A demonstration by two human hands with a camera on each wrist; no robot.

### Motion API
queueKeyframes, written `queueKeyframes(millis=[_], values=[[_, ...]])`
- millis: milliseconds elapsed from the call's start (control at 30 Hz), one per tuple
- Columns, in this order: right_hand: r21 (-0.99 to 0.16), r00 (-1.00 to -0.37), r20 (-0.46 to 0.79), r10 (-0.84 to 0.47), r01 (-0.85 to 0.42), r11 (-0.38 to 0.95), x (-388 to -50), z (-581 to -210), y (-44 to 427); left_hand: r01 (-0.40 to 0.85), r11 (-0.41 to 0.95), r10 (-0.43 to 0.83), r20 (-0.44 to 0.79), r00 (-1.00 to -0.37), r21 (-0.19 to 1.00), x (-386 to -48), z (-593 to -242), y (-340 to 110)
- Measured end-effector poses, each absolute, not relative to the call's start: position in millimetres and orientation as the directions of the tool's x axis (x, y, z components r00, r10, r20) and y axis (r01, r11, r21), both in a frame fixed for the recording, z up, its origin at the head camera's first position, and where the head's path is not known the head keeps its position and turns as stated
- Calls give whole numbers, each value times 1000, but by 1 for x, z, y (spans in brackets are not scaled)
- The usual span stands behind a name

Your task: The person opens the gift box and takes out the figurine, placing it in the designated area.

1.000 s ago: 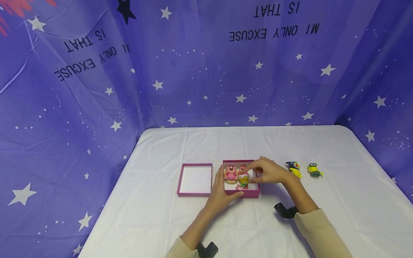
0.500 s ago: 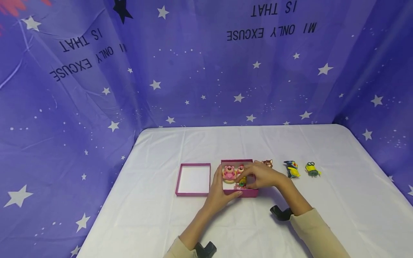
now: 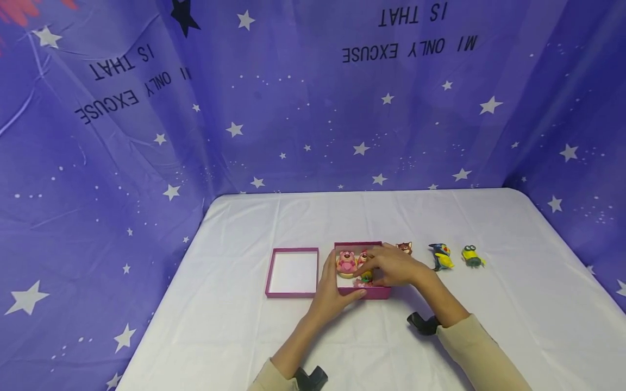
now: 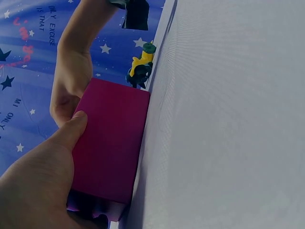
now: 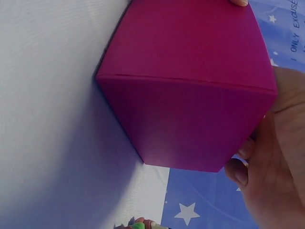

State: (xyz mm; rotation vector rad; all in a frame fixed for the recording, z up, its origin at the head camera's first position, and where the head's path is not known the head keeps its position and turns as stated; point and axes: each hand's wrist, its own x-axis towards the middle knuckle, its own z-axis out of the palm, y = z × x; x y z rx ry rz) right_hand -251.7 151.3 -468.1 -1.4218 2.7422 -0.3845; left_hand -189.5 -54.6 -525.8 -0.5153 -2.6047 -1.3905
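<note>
A magenta box (image 3: pixel 376 293) stands on the white table with toy figures inside. My left hand (image 3: pixel 326 293) grips its front left corner, fingers along the left wall; in the left wrist view the thumb (image 4: pixel 76 125) presses the front wall. A pink bear figure (image 3: pixel 346 263) lies at the box's left side. Beside it is a second pink bear figure (image 3: pixel 363 257) with a yellow-green lower part. My right hand (image 3: pixel 398 265) reaches over the right wall and pinches this second figure, partly hiding it. Its fingertips are hidden by the box (image 5: pixel 186 124) in the right wrist view.
A shallow magenta-rimmed lid (image 3: pixel 293 296) lies inside up, left of the box. Right of it lie a brown animal figure (image 3: pixel 404 248), a blue-and-yellow figure (image 3: pixel 442 257) and a yellow-green figure (image 3: pixel 472 256). A starry purple curtain (image 3: pixel 313 108) hangs behind the table.
My right hand has moved slightly left and deeper into the box, its fingers covering more of the second bear figure. The brown figure has come into view behind it. My left hand stays put.
</note>
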Motion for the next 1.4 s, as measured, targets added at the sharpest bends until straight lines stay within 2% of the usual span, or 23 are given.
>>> queueKeyframes(millis=[233,533,1000,1400], values=[[-181,-593,54,-803,-797,576,-250,-469,148,365,508,236,281,-930,780,-190,-528,-55],[-149,-588,74,-805,-805,575,-250,-468,147,349,526,231,264,-936,776,-189,-525,-56],[-261,-606,100,-789,-781,567,-253,-469,150,369,510,238,285,-929,777,-189,-525,-56],[-323,-612,170,-772,-775,543,-257,-470,154,361,503,234,279,-931,785,-189,-525,-56]])
